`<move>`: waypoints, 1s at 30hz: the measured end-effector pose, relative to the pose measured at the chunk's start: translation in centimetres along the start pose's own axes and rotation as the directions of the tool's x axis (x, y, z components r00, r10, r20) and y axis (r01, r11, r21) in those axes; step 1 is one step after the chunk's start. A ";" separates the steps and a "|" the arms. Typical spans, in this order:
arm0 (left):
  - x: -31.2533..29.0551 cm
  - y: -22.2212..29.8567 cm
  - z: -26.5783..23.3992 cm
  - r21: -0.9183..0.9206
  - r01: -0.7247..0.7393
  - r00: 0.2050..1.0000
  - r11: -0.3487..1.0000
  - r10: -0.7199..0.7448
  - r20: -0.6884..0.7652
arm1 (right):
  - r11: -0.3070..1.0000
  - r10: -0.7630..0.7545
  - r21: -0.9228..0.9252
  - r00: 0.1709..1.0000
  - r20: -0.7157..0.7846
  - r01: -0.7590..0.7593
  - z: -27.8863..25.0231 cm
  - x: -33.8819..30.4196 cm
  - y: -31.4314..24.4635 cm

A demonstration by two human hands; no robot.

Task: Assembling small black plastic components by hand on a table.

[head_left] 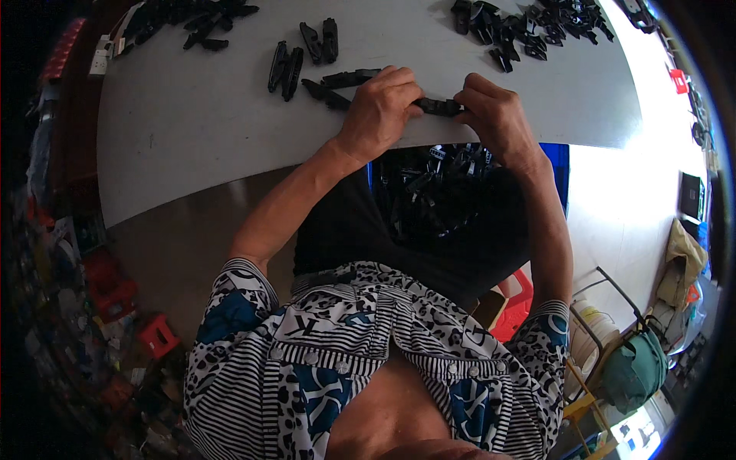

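Both my hands hold one long black plastic part (439,106) just above the near edge of the grey table. My left hand (381,112) pinches its left end, and my right hand (498,119) is closed on its right end. Two more black parts lie beside my left hand: one slanting piece (326,95) and one nearly level piece (349,78), partly behind the fingers. Farther left are two pairs of similar long black parts, a nearer pair (284,70) and a farther pair (320,42). What my fingertips press on is hidden.
Loose black pieces are heaped at the table's far right (529,31) and far left (195,21). Under the near edge, between my legs, a blue bin (560,176) holds many black parts. Red stools (158,336) stand on the floor at left; a hand cart (606,295) is at right.
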State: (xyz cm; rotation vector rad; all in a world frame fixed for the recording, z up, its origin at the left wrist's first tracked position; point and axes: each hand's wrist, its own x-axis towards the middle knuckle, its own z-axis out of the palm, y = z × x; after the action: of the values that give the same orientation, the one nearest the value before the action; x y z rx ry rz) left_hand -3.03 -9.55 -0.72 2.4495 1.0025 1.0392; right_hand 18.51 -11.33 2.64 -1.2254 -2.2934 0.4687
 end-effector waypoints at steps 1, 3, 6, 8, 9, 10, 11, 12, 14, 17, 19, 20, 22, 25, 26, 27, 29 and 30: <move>0.1 -0.1 0.0 -0.042 0.000 1.000 0.999 0.000 -0.012 | 1.000 -0.008 -0.001 1.000 0.015 0.008 0.0 0.2 0.0; 0.2 -0.1 0.0 -0.079 0.002 1.000 0.997 -0.004 -0.026 | 1.000 -0.021 0.002 1.000 0.020 0.021 0.2 0.0 0.3; 0.1 0.3 0.5 -0.145 0.000 1.000 0.989 0.003 0.025 | 0.998 -0.048 0.029 0.999 0.026 0.047 0.6 0.2 -0.3; -0.1 0.6 0.9 -0.126 0.025 1.000 0.992 -0.027 -0.010 | 0.997 -0.065 0.051 0.998 0.025 0.064 0.7 0.2 -0.6; -0.1 0.7 0.8 -0.103 0.022 1.000 0.994 -0.021 0.009 | 0.998 -0.038 0.042 0.999 0.010 0.037 1.0 0.0 -0.6; -0.2 0.7 0.4 -0.097 0.022 1.000 0.995 -0.021 0.006 | 0.999 -0.010 0.033 1.000 -0.007 0.011 1.1 -0.1 -0.7; -0.5 0.9 -0.1 -0.094 0.025 0.999 0.995 -0.023 0.030 | 0.999 -0.016 0.034 1.000 -0.009 0.017 1.0 0.0 -1.1; -0.4 1.1 -0.6 -0.100 0.021 0.999 0.995 -0.016 0.050 | 0.998 0.026 0.049 0.999 0.024 -0.027 0.6 0.1 -1.2; -1.2 1.1 -2.6 -0.008 0.064 0.998 0.998 -0.064 0.020 | 0.995 0.073 0.058 0.996 0.053 -0.076 0.0 0.0 -0.5; -2.4 0.6 -6.6 0.181 0.143 0.989 0.973 -0.146 0.003 | 0.979 0.188 -0.022 0.947 -0.261 -0.200 -1.7 -0.3 2.6; -3.2 0.0 -7.9 0.294 0.178 0.982 0.939 -0.190 0.011 | 0.925 0.217 -0.236 0.923 -0.316 -0.298 -2.9 0.5 4.5; -3.6 -0.4 -8.1 0.320 0.198 0.974 0.927 -0.221 0.039 | 0.890 0.239 -0.301 0.914 -0.328 -0.341 -3.0 0.9 5.2; -4.1 -1.3 -8.1 0.360 0.222 0.964 0.906 -0.259 0.057 | 0.844 0.231 -0.408 0.923 -0.309 -0.348 -2.0 1.9 5.4; -3.9 -1.5 -7.4 0.326 0.232 0.967 0.916 -0.254 0.025 | 0.784 0.200 -0.532 0.942 -0.271 -0.319 -1.2 2.1 5.8; -3.7 -1.5 -7.4 0.334 0.237 0.966 0.912 -0.259 0.021 | 0.780 0.175 -0.554 0.951 -0.253 -0.291 -1.1 2.0 6.1; -3.3 -1.4 -7.4 0.312 0.240 0.967 0.919 -0.256 0.010 | 0.783 0.172 -0.552 0.952 -0.252 -0.287 -1.0 1.9 6.2; -3.0 -1.3 -6.9 0.291 0.244 0.967 0.925 -0.254 -0.003 | 0.818 0.194 -0.471 0.930 -0.313 -0.330 -0.8 1.6 6.4; -2.9 -1.4 -6.5 0.229 0.277 0.959 0.933 -0.281 -0.016 | 0.816 0.194 -0.473 0.929 -0.315 -0.331 -0.8 1.4 6.3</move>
State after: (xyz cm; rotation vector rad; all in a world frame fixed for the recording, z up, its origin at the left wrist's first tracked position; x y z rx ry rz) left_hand -9.76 -10.59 1.63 2.3860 1.4885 0.8468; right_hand 22.54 -6.73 0.42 -1.7652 -2.0925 -0.2438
